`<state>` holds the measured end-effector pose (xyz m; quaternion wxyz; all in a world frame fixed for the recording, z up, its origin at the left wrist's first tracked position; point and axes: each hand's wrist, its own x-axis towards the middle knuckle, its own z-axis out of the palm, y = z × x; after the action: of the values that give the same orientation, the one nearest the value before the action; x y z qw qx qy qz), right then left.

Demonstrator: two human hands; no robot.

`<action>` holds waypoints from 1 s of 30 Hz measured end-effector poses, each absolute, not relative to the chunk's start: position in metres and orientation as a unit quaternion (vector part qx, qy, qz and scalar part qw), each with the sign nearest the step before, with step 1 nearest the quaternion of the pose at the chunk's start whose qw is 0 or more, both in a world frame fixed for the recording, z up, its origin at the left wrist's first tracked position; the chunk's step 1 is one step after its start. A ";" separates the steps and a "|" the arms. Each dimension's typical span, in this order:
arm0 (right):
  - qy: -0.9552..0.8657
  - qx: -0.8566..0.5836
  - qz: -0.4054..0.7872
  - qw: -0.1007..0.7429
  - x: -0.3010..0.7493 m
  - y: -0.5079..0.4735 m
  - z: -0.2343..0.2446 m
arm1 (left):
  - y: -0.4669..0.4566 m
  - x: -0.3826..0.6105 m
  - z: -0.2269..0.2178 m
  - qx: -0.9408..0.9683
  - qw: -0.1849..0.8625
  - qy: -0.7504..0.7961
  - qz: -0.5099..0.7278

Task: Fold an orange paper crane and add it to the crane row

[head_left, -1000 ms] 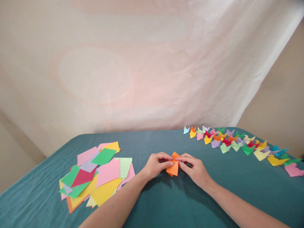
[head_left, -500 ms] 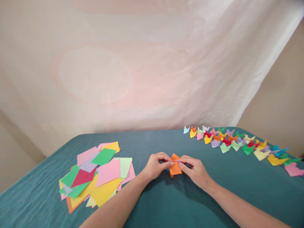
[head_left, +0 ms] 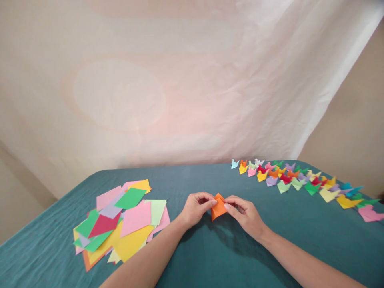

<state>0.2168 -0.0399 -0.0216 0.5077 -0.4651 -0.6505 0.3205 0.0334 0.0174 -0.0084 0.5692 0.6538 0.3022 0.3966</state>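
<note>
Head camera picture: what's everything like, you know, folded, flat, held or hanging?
Orange origami paper: folded, held in both hands
Left hand: pinching the paper
Right hand: pinching the paper
Colored paper sheets: flat, loosely piled
Origami birds: folded, grouped together
Teal tablecloth: spread out, slightly wrinkled
Backdrop sheet: hanging, creased

A teal-clothed table (head_left: 192, 264) bears overlapping coloured paper sheets (head_left: 137, 218) at left and slanting rows of origami birds (head_left: 283, 187) at right.

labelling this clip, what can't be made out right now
In the head view:
Orange paper: partly covered by the left hand and right hand
Loose sheets: lower ones buried under upper ones
Rear paper birds: partly hidden by nearer ones
Forearms: cut off by the bottom edge
</note>
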 end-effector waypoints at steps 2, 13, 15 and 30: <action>-0.654 -0.469 0.305 0.510 0.217 -0.039 -0.021 | 0.017 0.034 -0.008 0.651 0.572 0.303 0.397; -0.647 -0.516 0.305 0.472 0.216 -0.040 -0.018 | 0.013 0.038 -0.008 0.623 0.576 0.333 0.412; -0.640 -0.518 0.313 0.474 0.215 -0.040 -0.019 | 0.012 0.039 -0.008 0.618 0.578 0.332 0.416; -0.618 -0.500 0.343 0.501 0.215 -0.038 -0.027 | 0.013 0.040 -0.012 0.599 0.595 0.326 0.425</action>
<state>0.2153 -0.0377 -0.0266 0.5006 -0.4997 -0.6180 0.3431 0.0399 0.0134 -0.0120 0.5952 0.5990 0.3262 0.4249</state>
